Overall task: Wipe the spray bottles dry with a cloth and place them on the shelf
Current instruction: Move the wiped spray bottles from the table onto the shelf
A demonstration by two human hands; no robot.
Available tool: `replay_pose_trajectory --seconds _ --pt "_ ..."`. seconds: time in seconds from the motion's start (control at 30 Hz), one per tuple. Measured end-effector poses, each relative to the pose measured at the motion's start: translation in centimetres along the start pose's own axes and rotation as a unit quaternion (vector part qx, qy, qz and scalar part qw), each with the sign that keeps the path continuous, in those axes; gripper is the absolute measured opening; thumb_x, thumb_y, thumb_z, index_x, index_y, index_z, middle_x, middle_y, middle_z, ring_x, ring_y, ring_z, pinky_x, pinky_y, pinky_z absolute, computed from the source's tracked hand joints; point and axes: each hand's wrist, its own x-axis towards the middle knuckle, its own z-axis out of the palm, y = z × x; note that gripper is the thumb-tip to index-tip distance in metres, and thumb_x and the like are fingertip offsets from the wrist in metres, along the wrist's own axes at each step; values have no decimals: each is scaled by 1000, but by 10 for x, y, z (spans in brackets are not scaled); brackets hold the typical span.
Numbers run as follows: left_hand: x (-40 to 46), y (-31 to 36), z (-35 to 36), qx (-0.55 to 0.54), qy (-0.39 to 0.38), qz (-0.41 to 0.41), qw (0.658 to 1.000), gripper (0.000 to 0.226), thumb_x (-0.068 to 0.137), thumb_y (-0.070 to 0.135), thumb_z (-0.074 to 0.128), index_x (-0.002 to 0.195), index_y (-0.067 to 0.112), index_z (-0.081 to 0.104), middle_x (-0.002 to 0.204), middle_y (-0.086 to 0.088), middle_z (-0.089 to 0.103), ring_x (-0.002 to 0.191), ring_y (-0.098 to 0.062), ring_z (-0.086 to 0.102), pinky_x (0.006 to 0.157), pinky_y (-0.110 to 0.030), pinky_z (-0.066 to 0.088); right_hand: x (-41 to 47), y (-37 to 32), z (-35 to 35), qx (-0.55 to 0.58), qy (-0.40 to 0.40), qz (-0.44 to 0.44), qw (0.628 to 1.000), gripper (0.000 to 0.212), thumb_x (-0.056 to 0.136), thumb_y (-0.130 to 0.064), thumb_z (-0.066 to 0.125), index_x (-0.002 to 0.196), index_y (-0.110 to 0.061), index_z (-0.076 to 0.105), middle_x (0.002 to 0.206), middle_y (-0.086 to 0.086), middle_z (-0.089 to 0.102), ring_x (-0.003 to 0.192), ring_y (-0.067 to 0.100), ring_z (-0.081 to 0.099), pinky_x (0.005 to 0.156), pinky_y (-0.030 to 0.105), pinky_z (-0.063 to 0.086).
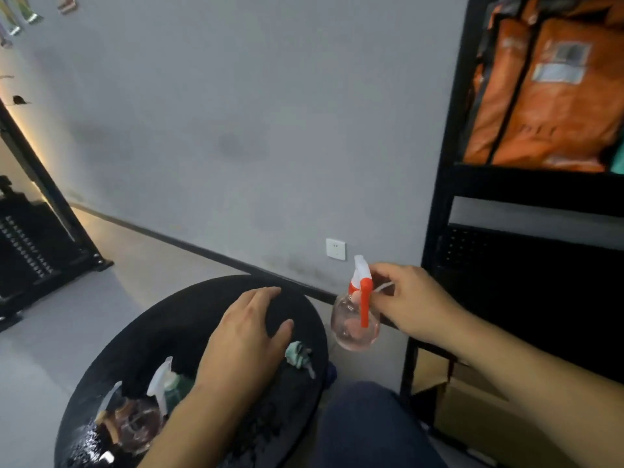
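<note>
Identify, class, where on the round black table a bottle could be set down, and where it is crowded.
The far half of the round black table is bare, bordered by its back rim and the left hand. The near-left part is crowded: two spray bottles stand there, with a crumpled cloth by the right rim. The right hand holds the red-trigger bottle off the table.

A grey wall (236, 113) with a white socket (335, 248) meets a pale floor (60, 315) at a dark skirting board (189, 243). Warm light glows at the left edge.

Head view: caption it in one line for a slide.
Right hand holds a clear spray bottle beside the black shelf; left hand hovers over the round table.
</note>
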Motion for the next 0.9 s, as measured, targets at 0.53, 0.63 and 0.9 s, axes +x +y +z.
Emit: replay_pose_trajectory --seconds 0.53,0.63,0.9 --pt "2 185 91 -83 -112 189 972 54 102 45 66 152 39 48 151 19 52 135 -6 52 104 -21 44 -117 118 -174 -44 147 138 978 18 89 -34 78 106 -37 74 98 -19 74 93 -7 67 83 22 55" --pt "5 215 111 -88 -141 197 966 54 102 45 66 152 37 48 149 16 53 124 -7 59 97 -24 51 -133 146 -202 -49 175 158 971 14 89 -30 79 102 -33 76 93 -18 75 89 -7 68 81 22 56" --pt "12 261 160 -62 -180 214 958 56 97 44 71 150 37 53 148 11 57 122 -15 64 99 -31 54 -156 237 -253 -81 211 236 945 14 92 -22 76 106 -23 77 94 -7 77 88 6 71 86 40 59"
